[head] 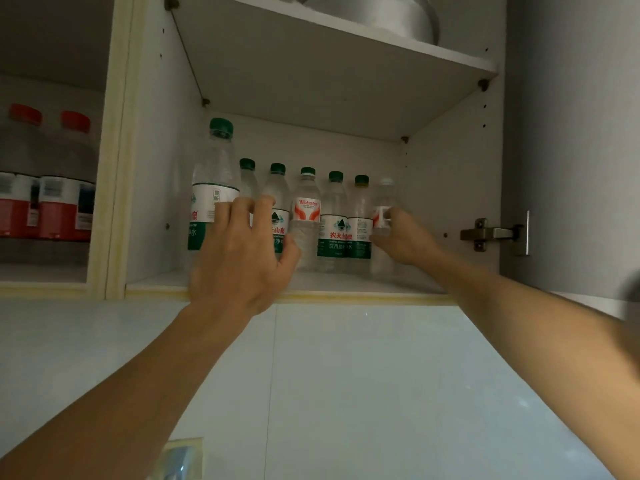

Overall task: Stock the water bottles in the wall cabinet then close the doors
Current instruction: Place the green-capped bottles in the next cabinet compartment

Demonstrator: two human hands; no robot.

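The wall cabinet (346, 295) stands open, and several water bottles line the back of its lower shelf. My left hand (242, 258) reaches in at the front left, fingers spread against a green-capped bottle (213, 188) that stands nearer the front edge. My right hand (401, 237) is wrapped around a white-capped bottle (383, 199) with a red and white label at the right end of the row. Between the hands stand a Wahaha bottle (306, 209) and green-labelled bottles (334, 220).
The right cabinet door (581, 143) is swung open on a metal hinge (491, 234). A metal pot (374, 15) sits on the upper shelf. The left compartment holds red-capped bottles (45, 188). Pale wall tiles (346, 393) lie below the cabinet.
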